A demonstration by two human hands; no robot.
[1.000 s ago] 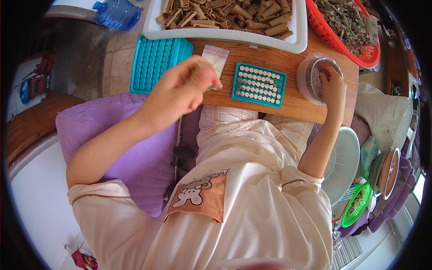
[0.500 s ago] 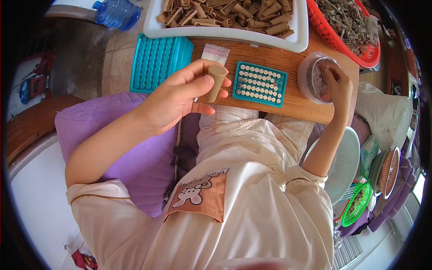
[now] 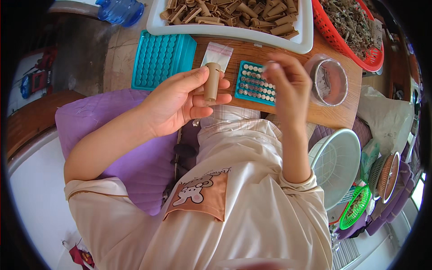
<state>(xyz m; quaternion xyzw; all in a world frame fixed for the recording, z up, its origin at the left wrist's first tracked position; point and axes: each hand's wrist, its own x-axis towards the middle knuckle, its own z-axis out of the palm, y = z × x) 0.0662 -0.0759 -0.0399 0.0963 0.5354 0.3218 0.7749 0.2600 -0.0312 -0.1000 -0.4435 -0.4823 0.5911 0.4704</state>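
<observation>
A short brown plastic cylinder (image 3: 211, 83) stands nearly upright between the thumb and fingers of my left hand (image 3: 173, 105). Its side now faces me, with a small slot near the top. My right hand (image 3: 292, 87) is in the air over the right side of a small teal tray (image 3: 254, 101) holding rows of round, pale discs. The fingers of that hand look pinched but are smeared by motion, so anything between them is too small to make out. A round clear tub (image 3: 316, 83) with pinkish contents stands to its right.
A white bin (image 3: 229, 33) full of brown plastic pieces sits at the far side of the wooden table (image 3: 346, 105). Left of a small plastic bag (image 3: 218, 51) is a larger teal tray (image 3: 157, 58). A red basket (image 3: 333, 36) stands at far right.
My right hand has come out of the clear tub and moved left toward my left hand. The left hand has turned the cylinder, hiding its flat end.
</observation>
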